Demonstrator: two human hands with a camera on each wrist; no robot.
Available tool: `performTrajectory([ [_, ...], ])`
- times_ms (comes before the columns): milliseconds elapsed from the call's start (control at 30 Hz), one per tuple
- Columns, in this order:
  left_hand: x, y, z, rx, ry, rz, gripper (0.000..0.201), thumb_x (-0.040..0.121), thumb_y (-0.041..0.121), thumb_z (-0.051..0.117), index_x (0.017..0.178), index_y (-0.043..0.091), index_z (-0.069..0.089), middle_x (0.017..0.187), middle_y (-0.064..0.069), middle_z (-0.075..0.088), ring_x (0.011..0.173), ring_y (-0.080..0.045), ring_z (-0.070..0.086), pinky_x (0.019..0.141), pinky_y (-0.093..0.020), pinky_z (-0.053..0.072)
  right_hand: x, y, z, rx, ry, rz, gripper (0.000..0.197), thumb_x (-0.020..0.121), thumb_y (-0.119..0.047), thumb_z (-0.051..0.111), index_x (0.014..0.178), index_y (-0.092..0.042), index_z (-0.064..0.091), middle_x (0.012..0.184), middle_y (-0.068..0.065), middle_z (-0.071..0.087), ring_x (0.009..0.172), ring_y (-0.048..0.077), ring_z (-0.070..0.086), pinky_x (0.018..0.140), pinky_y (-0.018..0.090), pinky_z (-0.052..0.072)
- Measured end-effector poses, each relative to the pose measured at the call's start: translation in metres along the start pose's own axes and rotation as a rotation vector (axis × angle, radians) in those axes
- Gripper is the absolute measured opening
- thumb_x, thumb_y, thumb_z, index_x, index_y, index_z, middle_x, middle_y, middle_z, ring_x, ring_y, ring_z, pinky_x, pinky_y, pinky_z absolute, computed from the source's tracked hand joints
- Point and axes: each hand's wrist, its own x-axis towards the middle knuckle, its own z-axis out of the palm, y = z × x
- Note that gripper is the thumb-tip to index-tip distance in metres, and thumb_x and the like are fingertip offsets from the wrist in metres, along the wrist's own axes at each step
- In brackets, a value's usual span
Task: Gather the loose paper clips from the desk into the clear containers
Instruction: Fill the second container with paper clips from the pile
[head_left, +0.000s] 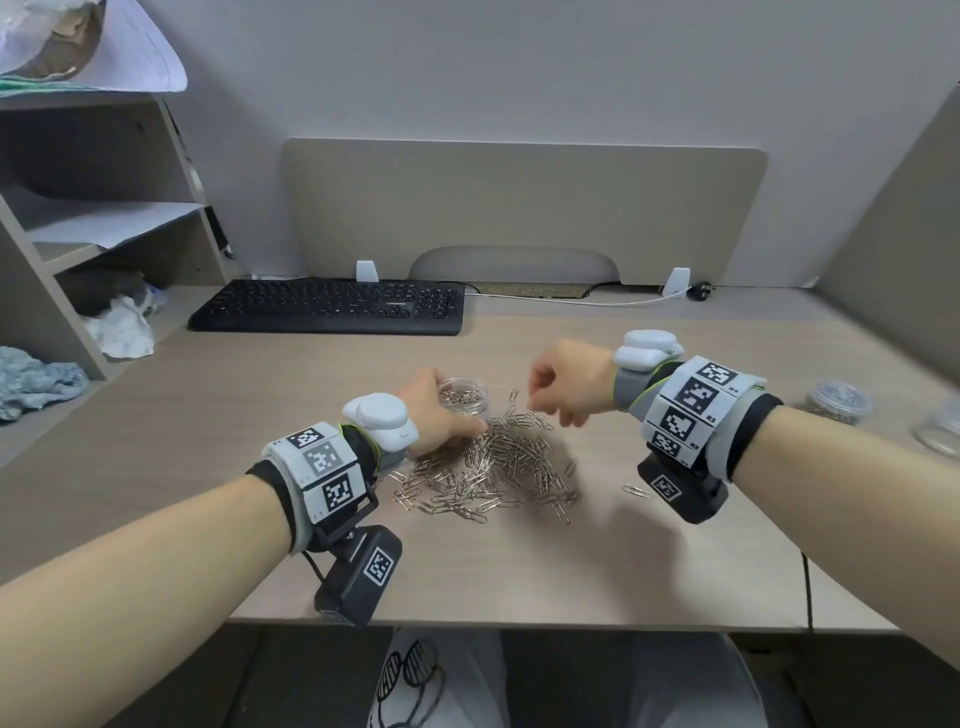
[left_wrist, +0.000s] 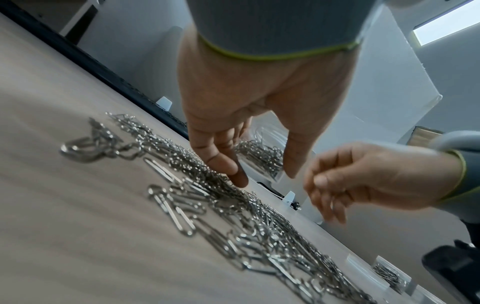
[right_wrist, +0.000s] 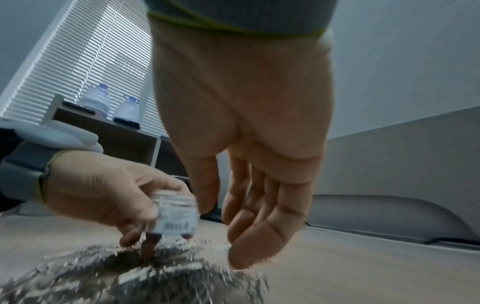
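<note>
A heap of silver paper clips (head_left: 498, 467) lies mid-desk, seen close in the left wrist view (left_wrist: 233, 205) and blurred in the right wrist view (right_wrist: 130, 273). At its far left edge stands a small clear container (head_left: 462, 397) partly filled with clips. My left hand (head_left: 441, 410) grips it, thumb and fingers round its wall (left_wrist: 262, 156); its label shows in the right wrist view (right_wrist: 176, 216). My right hand (head_left: 545, 395) hovers just above the heap's far side, fingers relaxed and pointing down (right_wrist: 259, 216), with nothing visibly held.
Two more clear containers (head_left: 839, 400) (head_left: 940, 431) stand at the desk's right edge. One stray clip (head_left: 636, 491) lies right of the heap. A black keyboard (head_left: 332, 306) sits at the back, a shelf unit (head_left: 78, 234) and a blue cloth (head_left: 36, 379) at left.
</note>
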Motion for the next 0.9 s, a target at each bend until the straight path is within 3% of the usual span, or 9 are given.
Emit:
performTrajectory([
  [67, 0.003, -0.004, -0.001, 0.02, 0.014, 0.007, 0.09, 0.035, 0.062, 0.079, 0.11, 0.026, 0.045, 0.102, -0.005, 0.069, 0.091, -0.029, 0.068, 0.081, -0.049, 0.058, -0.01, 0.011, 0.005, -0.038, -0.097, 0.073, 0.013, 0.085, -0.017, 0.067, 0.088, -0.005, 0.064, 0.074, 0.01, 0.067, 0.058, 0.024, 0.068, 0.056, 0.032, 0.058],
  [167, -0.003, 0.002, -0.003, 0.044, 0.011, 0.021, 0.09, 0.037, 0.063, 0.079, 0.112, 0.026, 0.044, 0.103, -0.006, 0.068, 0.092, -0.03, 0.069, 0.083, -0.054, 0.057, -0.026, 0.018, 0.012, -0.105, -0.167, 0.118, 0.029, 0.08, -0.028, 0.075, 0.094, -0.007, 0.062, 0.069, 0.005, 0.066, 0.046, 0.016, 0.063, 0.048, 0.026, 0.053],
  [233, -0.007, 0.005, -0.002, 0.043, 0.009, 0.033, 0.086, 0.043, 0.058, 0.081, 0.113, 0.024, 0.044, 0.102, -0.007, 0.068, 0.091, -0.03, 0.069, 0.083, -0.054, 0.057, -0.033, 0.019, 0.015, -0.173, -0.193, 0.139, 0.037, 0.074, -0.035, 0.08, 0.093, -0.011, 0.06, 0.069, 0.005, 0.067, 0.045, 0.017, 0.062, 0.046, 0.024, 0.05],
  [367, -0.013, 0.009, 0.0, 0.047, -0.004, 0.039, 0.091, 0.038, 0.06, 0.081, 0.113, 0.022, 0.045, 0.096, -0.009, 0.072, 0.085, -0.032, 0.073, 0.079, -0.053, 0.059, -0.04, 0.027, 0.014, -0.28, -0.172, 0.192, 0.047, 0.067, -0.047, 0.082, 0.083, -0.014, 0.053, 0.073, 0.015, 0.068, 0.053, 0.029, 0.061, 0.05, 0.034, 0.053],
  [433, -0.015, 0.01, 0.001, 0.055, -0.01, 0.043, 0.082, 0.046, 0.055, 0.083, 0.111, 0.022, 0.045, 0.092, -0.01, 0.073, 0.084, -0.032, 0.073, 0.077, -0.052, 0.06, -0.047, 0.031, 0.012, -0.318, -0.201, 0.222, 0.049, 0.065, -0.052, 0.079, 0.083, -0.012, 0.056, 0.069, 0.014, 0.07, 0.05, 0.028, 0.063, 0.053, 0.036, 0.056],
  [533, -0.015, 0.011, 0.001, 0.04, -0.005, 0.047, 0.072, 0.057, 0.045, 0.086, 0.111, 0.021, 0.045, 0.092, -0.012, 0.073, 0.084, -0.033, 0.074, 0.074, -0.05, 0.06, -0.049, 0.031, 0.019, -0.239, -0.255, 0.24, 0.045, 0.07, -0.046, 0.08, 0.086, -0.013, 0.054, 0.066, 0.011, 0.068, 0.054, 0.029, 0.067, 0.063, 0.041, 0.06],
  [733, -0.015, 0.009, 0.003, 0.017, -0.001, 0.054, 0.068, 0.058, 0.043, 0.087, 0.106, 0.021, 0.043, 0.088, -0.012, 0.073, 0.067, -0.025, 0.066, 0.07, -0.047, 0.059, -0.037, 0.008, 0.034, -0.119, -0.186, 0.071, 0.021, 0.081, -0.025, 0.073, 0.083, -0.013, 0.056, 0.068, 0.01, 0.066, 0.05, 0.02, 0.063, 0.05, 0.025, 0.052],
  [833, -0.012, 0.008, 0.002, -0.006, 0.003, 0.055, 0.065, 0.06, 0.039, 0.089, 0.104, 0.022, 0.044, 0.093, -0.014, 0.073, 0.07, -0.03, 0.071, 0.07, -0.048, 0.058, -0.038, 0.008, 0.025, -0.12, -0.144, 0.05, 0.026, 0.078, -0.03, 0.077, 0.086, -0.014, 0.058, 0.073, 0.008, 0.067, 0.045, 0.016, 0.059, 0.042, 0.021, 0.046],
  [900, -0.01, 0.007, 0.001, 0.002, 0.008, 0.044, 0.062, 0.065, 0.036, 0.089, 0.104, 0.022, 0.044, 0.097, -0.013, 0.072, 0.08, -0.032, 0.075, 0.071, -0.048, 0.059, -0.041, 0.014, 0.024, -0.119, -0.21, 0.091, 0.037, 0.074, -0.032, 0.081, 0.094, -0.01, 0.059, 0.075, 0.008, 0.067, 0.046, 0.016, 0.059, 0.042, 0.023, 0.048],
])
